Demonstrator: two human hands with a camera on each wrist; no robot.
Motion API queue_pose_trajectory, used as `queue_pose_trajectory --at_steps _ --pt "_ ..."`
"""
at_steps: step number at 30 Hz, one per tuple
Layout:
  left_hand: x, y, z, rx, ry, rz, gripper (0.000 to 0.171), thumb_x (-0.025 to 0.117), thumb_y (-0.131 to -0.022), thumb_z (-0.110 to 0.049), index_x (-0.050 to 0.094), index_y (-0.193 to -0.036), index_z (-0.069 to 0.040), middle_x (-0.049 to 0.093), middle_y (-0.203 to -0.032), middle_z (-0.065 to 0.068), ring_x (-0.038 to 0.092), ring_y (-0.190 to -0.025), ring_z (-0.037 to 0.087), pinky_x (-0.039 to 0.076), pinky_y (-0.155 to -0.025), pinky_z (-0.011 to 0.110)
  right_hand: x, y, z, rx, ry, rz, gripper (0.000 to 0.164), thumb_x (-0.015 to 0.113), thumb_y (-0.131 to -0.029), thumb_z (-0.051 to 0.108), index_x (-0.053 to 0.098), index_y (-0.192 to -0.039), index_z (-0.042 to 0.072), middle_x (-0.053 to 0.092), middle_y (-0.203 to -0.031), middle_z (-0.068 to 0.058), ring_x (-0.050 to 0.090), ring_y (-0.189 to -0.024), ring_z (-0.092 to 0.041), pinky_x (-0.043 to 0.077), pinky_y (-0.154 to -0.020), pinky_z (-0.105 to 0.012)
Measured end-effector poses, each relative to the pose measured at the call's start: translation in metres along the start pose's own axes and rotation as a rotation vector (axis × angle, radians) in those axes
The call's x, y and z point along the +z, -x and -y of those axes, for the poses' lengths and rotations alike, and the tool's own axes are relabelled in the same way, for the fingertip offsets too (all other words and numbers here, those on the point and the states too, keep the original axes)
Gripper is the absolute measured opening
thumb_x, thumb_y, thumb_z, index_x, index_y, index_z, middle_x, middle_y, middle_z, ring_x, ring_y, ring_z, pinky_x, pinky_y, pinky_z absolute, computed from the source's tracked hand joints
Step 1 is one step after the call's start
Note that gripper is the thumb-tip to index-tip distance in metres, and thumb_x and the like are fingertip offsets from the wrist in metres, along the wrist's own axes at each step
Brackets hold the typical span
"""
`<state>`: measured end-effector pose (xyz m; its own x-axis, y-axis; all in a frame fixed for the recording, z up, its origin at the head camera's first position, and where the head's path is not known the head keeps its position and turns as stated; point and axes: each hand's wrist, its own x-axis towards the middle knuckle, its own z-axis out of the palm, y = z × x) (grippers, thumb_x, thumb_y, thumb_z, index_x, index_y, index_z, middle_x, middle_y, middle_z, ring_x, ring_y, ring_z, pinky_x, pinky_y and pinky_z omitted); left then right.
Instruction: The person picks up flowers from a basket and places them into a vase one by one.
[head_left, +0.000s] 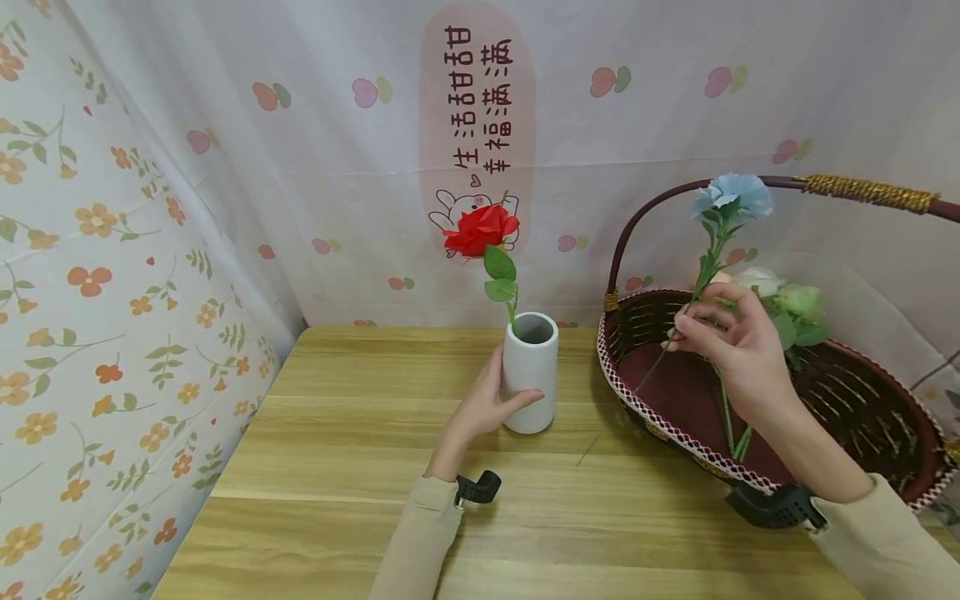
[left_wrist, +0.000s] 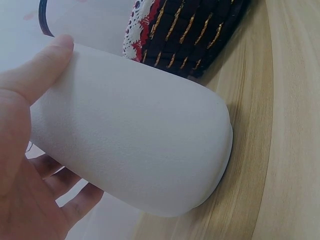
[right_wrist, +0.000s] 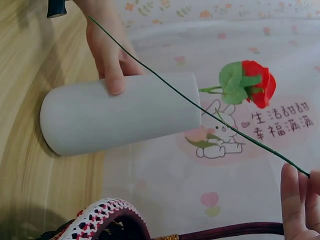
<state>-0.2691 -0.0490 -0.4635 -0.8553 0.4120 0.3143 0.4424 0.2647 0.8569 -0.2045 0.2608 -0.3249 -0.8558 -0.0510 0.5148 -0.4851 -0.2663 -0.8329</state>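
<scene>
A white vase (head_left: 531, 383) stands upright on the wooden table, a red artificial rose (head_left: 482, 231) rising from its mouth. My left hand (head_left: 491, 400) grips the vase around its side, thumb across the front; the left wrist view shows the vase wall (left_wrist: 135, 125) up close. Over the basket, my right hand (head_left: 731, 342) pinches the thin green stem of a blue artificial carnation (head_left: 733, 200). The flower's head points up, and its bare stem (right_wrist: 165, 82) slants down toward the vase side in the right wrist view, apart from the vase.
A dark brown woven basket (head_left: 693, 433) with lace trim stands at the right, its tall handle (head_left: 637, 218) arching over it. White and green flowers (head_left: 798, 302) lie inside. A printed curtain (head_left: 337, 167) hangs behind the table (head_left: 315, 467), and a floral cloth (head_left: 90, 350) at the left.
</scene>
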Motion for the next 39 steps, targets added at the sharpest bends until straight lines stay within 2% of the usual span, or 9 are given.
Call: queue_pose_trajectory --at_steps 6,14,22,28,39 --pt "0.0 0.0 -0.001 -0.004 0.0 0.005 0.096 0.079 -0.09 -0.033 0.015 -0.161 -0.022 0.042 -0.149 0.002 0.045 -0.133 0.02 0.037 -0.111 0.048 0.003 -0.009 0.01 -0.007 0.03 0.004 0.032 0.051 -0.097 -0.016 0.048 -0.125 0.0 0.063 -0.096 -0.01 0.069 -0.074 -0.02 0.058 -0.072 -0.028" --pt "0.0 0.0 0.001 -0.006 0.006 0.004 0.096 0.079 -0.09 -0.031 0.016 -0.161 -0.022 0.042 -0.149 0.003 0.045 -0.133 0.021 0.038 -0.11 0.049 0.006 -0.031 0.023 -0.041 -0.046 -0.007 0.033 0.051 -0.097 -0.017 0.049 -0.125 0.0 0.063 -0.096 -0.013 0.068 -0.075 -0.022 0.059 -0.072 -0.029" --pt "0.0 0.0 0.0 -0.021 0.015 0.003 0.095 0.079 -0.09 -0.031 0.015 -0.161 -0.023 0.041 -0.15 0.002 0.045 -0.133 0.02 0.037 -0.111 0.048 0.012 -0.058 0.031 -0.033 -0.083 -0.062 0.036 0.059 -0.094 -0.014 0.049 -0.126 0.001 0.062 -0.096 -0.012 0.068 -0.079 -0.021 0.059 -0.073 -0.029" --pt "-0.001 0.0 0.0 -0.024 0.013 0.01 0.095 0.078 -0.09 -0.034 0.015 -0.161 -0.023 0.041 -0.149 0.001 0.045 -0.133 0.019 0.037 -0.111 0.047 0.019 -0.077 0.032 -0.058 -0.084 -0.088 0.035 0.06 -0.093 -0.014 0.051 -0.124 0.0 0.061 -0.095 -0.012 0.068 -0.074 -0.023 0.06 -0.071 -0.03" --pt "0.0 -0.001 0.0 -0.02 0.018 0.016 0.096 0.078 -0.09 -0.033 0.014 -0.161 -0.022 0.041 -0.149 0.001 0.045 -0.133 0.02 0.036 -0.112 0.048 0.031 -0.098 0.039 -0.067 -0.055 -0.11 0.035 0.063 -0.092 -0.013 0.05 -0.121 0.002 0.059 -0.093 -0.011 0.066 -0.073 -0.021 0.06 -0.069 -0.031"
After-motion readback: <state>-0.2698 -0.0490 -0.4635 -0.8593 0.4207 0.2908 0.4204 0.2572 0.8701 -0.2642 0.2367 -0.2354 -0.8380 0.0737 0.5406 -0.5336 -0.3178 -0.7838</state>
